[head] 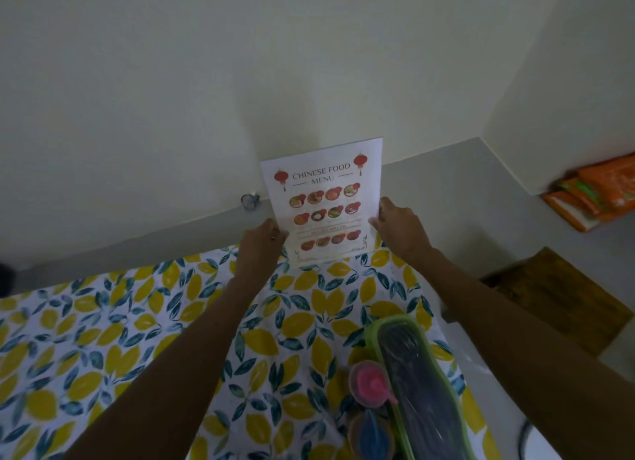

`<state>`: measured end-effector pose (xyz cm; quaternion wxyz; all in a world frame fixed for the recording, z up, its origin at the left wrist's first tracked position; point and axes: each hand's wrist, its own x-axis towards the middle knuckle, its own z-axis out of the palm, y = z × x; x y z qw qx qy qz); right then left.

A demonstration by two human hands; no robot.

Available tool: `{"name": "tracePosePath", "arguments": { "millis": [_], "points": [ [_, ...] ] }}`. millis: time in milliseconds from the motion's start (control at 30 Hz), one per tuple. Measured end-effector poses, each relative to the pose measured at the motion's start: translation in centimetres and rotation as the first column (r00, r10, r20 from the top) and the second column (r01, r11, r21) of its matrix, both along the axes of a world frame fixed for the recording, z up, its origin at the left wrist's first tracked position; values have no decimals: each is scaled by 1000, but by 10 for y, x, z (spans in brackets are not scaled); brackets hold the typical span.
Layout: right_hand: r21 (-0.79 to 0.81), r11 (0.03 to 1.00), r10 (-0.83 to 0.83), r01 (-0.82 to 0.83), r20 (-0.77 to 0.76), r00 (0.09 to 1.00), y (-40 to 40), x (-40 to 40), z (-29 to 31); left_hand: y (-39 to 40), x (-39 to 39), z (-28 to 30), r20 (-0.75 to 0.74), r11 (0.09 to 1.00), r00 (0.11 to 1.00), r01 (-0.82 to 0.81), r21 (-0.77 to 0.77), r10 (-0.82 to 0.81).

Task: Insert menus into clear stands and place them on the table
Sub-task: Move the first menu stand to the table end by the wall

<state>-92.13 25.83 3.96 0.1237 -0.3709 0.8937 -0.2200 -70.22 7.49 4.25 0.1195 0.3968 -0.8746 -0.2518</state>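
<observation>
A "Chinese Food Menu" sheet [324, 198] stands upright at the far edge of the table, which is covered by a lemon-print cloth [137, 339]. Whether a clear stand surrounds the menu I cannot tell; faint clear edges show at its top and bottom. My left hand [263, 241] grips the menu's lower left edge. My right hand [398, 224] grips its right edge. The bottom of the menu rests at the cloth's far edge.
A green-rimmed long container [419, 384] with dark cutlery lies near right, beside pink [371, 384] and blue [372, 435] small round items. A small dark object [249, 201] sits by the wall. Orange packets [598, 195] and a wooden stool [556, 294] are at right.
</observation>
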Motion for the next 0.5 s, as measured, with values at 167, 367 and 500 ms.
{"name": "tracePosePath", "arguments": {
  "millis": [167,367,500],
  "points": [
    [0,999,-37,37,-3,999,-3,6,-5,2,-2,0,29,1000,1000,1,21,-1],
    [20,996,-88,87,17,996,-3,12,-7,6,0,4,14,992,998,58,109,-60],
    [-36,992,-114,120,131,985,0,14,0,8,7,8,-23,988,997,82,130,-79]
  ]
}}
